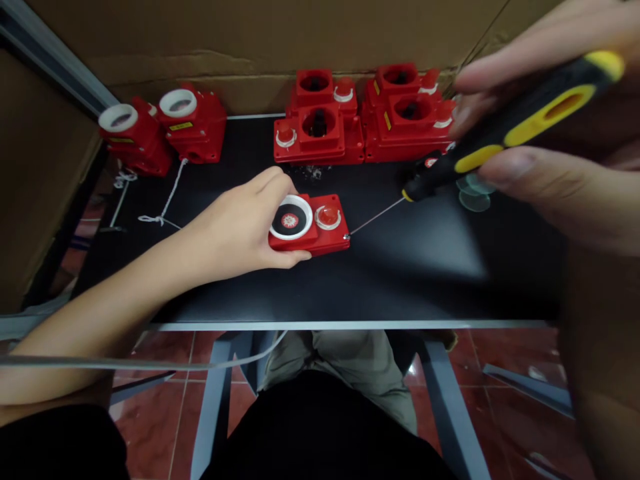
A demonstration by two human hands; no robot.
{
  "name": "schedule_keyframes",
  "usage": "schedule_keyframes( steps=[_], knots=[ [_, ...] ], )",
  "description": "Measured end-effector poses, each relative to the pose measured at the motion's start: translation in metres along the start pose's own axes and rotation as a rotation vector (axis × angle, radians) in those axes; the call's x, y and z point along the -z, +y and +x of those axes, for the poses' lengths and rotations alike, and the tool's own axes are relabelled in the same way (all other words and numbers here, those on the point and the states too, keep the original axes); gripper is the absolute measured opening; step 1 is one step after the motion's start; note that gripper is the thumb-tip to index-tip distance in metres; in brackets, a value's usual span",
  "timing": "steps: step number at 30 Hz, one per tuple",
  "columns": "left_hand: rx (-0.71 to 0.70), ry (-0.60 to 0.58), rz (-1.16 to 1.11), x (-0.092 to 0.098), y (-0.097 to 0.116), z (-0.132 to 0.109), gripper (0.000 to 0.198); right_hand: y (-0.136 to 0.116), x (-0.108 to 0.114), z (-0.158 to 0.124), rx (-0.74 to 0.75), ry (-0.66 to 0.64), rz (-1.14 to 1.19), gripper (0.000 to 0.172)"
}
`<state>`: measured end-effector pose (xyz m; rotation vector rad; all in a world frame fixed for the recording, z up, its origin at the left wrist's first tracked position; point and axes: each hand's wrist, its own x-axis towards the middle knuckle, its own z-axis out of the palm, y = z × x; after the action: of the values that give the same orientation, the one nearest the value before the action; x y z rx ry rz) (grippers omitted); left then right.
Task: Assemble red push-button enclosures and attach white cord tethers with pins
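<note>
My left hand (255,223) is wrapped round the left end of a red housing (320,243) lying on the black tabletop. A white ring with a black disc (291,218) and a red dome (329,216) face up on the housing. In my right hand (555,140) is a screwdriver (500,133) with a black and yellow handle. Its thin shaft slants down to the left, and the tip meets a small screw (347,237) at the housing's right corner. Whether the tip sits in the screw head, I cannot tell.
Several red housings with open round holes (320,137) stand along the back. Two housings with white rings (193,127) and white cords are at the back left. Clear discs (474,193) lie at the right. White crumbs (313,173) are scattered behind my left hand.
</note>
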<state>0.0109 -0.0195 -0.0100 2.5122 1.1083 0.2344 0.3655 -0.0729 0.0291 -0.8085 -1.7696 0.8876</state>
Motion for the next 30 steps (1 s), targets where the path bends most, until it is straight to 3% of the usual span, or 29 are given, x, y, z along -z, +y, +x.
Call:
schedule_keyframes(
  steps=[4, 10, 13, 17, 30],
  knots=[
    [-0.038, 0.015, -0.031, 0.002, -0.011, 0.006, 0.058, -0.022, -0.010, 0.020, 0.042, -0.122, -0.285, 0.030],
    [-0.139, 0.049, -0.080, 0.002, -0.021, 0.010, 0.056, -0.013, -0.033, 0.050, 0.200, -0.307, -0.041, 0.026],
    [-0.139, 0.041, -0.077, 0.003, -0.021, 0.009, 0.053, -0.006, -0.036, 0.052, 0.166, -0.324, 0.122, 0.027],
    [-0.130, 0.034, -0.069, 0.004, -0.019, 0.008, 0.051, -0.001, -0.036, 0.042, 0.129, -0.263, 0.201, 0.028],
    [-0.135, 0.060, -0.108, 0.001, -0.015, 0.006, 0.048, 0.020, -0.071, 0.029, 0.326, 0.029, 0.254, 0.022]
  ],
)
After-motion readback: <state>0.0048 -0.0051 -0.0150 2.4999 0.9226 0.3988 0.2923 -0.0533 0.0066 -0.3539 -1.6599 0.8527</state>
